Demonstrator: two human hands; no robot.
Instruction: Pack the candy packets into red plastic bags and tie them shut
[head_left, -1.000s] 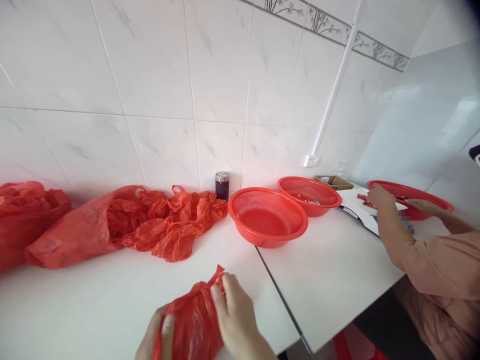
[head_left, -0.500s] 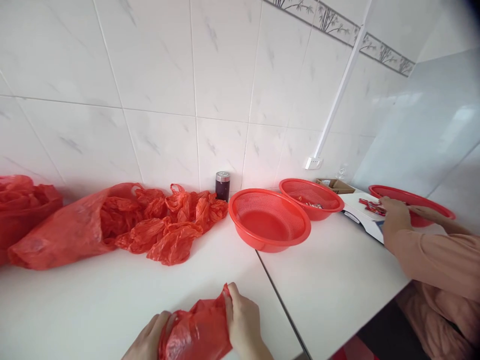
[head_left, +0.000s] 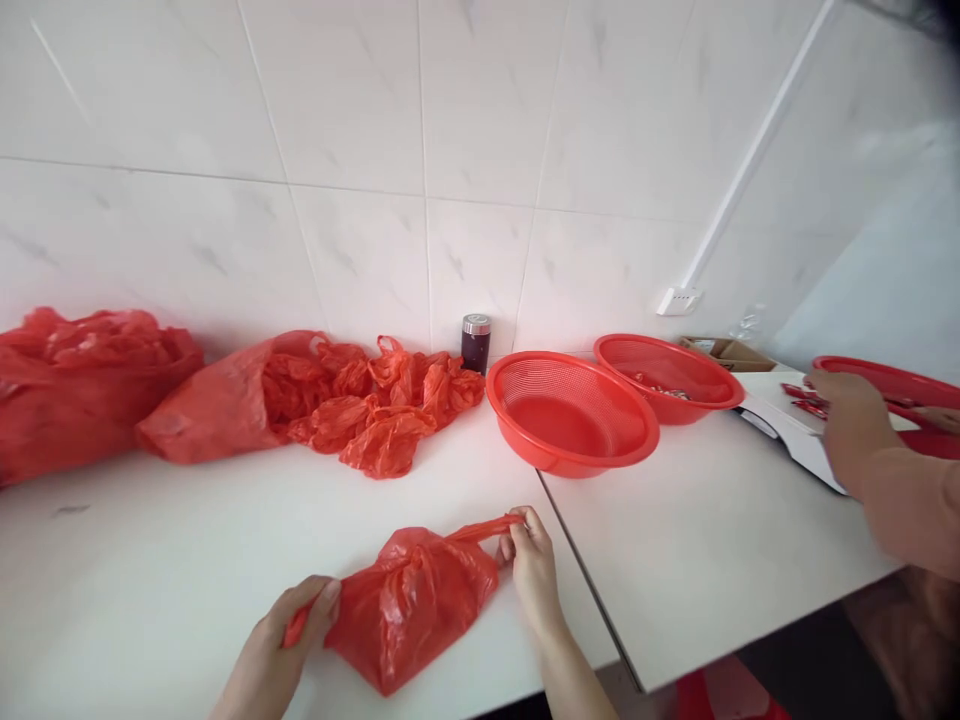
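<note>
A filled red plastic bag (head_left: 409, 605) rests on the white table near its front edge, its top gathered in the middle. My left hand (head_left: 289, 630) is closed on one end of the bag, with a bit of red plastic showing between the fingers. Pinched in my right hand (head_left: 529, 560) is a twisted strip or handle of the same bag, pulled out to the right. What lies inside the bag is hidden by the plastic.
Behind lie a large bag (head_left: 210, 405) spilling crumpled red bags (head_left: 390, 430), and a dark bottle (head_left: 475, 345). To the right stand a red basket (head_left: 574, 455), another basket (head_left: 675, 400) holding small items, and a scale (head_left: 799, 440). A co-worker's arm (head_left: 892, 480) reaches over the scale.
Both ends of the bag are now drawn apart, left and right, with its middle gathered. My hands have moved further apart. The view has shifted left and down.
</note>
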